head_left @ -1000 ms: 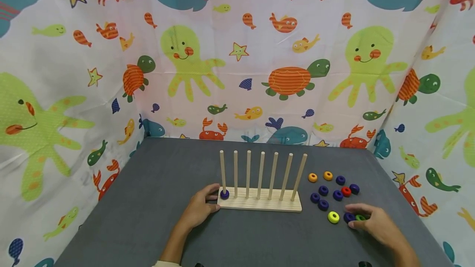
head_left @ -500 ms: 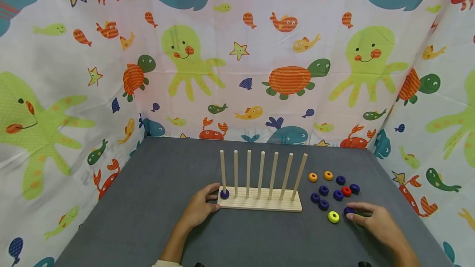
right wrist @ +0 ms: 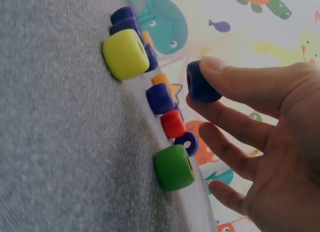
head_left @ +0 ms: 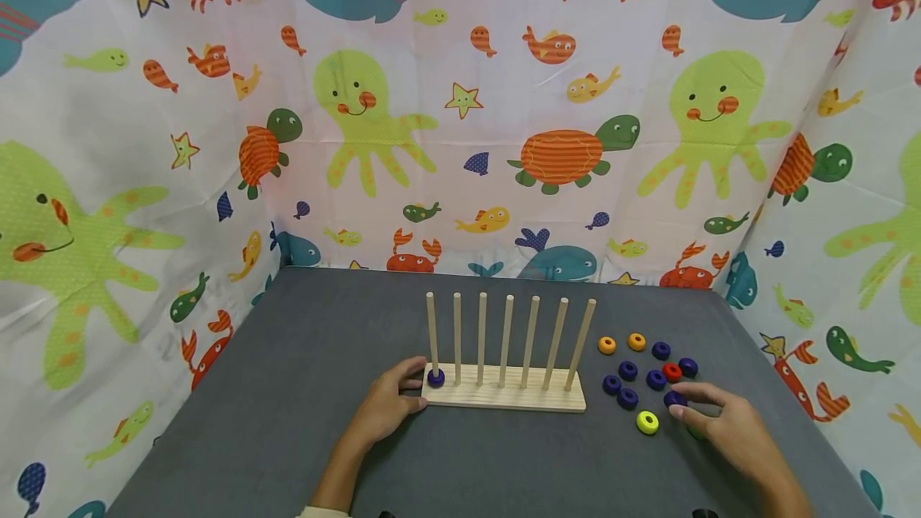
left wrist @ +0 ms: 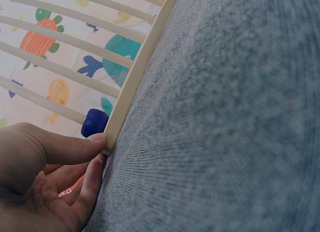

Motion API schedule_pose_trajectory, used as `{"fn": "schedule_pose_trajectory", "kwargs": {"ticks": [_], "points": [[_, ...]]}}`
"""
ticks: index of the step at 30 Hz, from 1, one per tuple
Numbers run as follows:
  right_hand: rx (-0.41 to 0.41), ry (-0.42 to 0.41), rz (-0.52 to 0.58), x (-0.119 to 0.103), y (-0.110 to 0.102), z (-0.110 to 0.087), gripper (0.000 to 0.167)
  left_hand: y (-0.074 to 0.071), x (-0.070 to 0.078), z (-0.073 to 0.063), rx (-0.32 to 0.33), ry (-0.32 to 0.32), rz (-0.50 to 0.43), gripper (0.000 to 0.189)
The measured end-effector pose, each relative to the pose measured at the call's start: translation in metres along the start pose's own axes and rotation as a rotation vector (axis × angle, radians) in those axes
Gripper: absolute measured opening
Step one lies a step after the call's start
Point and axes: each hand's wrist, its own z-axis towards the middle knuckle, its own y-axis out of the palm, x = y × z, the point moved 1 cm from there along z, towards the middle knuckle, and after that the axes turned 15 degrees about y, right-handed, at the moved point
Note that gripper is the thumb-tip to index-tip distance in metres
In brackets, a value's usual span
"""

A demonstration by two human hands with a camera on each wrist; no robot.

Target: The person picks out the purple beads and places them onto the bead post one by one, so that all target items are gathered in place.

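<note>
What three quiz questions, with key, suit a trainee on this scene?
1. True or false: the right hand pinches a red bead.
2. How many pegs stand on the wooden rack?
3. What does the left hand hold? A) a yellow bead; B) one end of the wooden rack; C) a green bead.

Key: 1. False, it pinches a blue bead. 2. Seven. 3. B.
</note>
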Motion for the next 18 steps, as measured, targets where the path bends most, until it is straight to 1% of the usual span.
{"fn": "schedule_pose_trajectory", "kwargs": {"ticks": [5, 9, 13, 16, 18], "points": [[0.034, -0.043, 0.0, -0.009, 0.002, -0.006, 0.063, 0.0, 0.003, 0.0, 0.012, -0.004, -0.016, 0.066], [0.094, -0.112, 0.005, -0.017, 0.007, -0.009, 0.06, 0.0, 0.004, 0.0, 0.016, -0.004, -0.016, 0.066], [0.162, -0.185, 0.053, -0.027, 0.012, -0.013, 0.06, 0.0, 0.004, 0.0, 0.017, -0.007, -0.016, 0.066], [0.179, -0.201, 0.088, -0.034, 0.014, -0.015, 0.064, 0.0, 0.003, 0.0, 0.016, -0.007, -0.021, 0.066], [0.182, -0.196, 0.106, -0.039, 0.016, -0.017, 0.066, 0.0, 0.002, 0.0, 0.014, -0.004, -0.021, 0.066]]}}
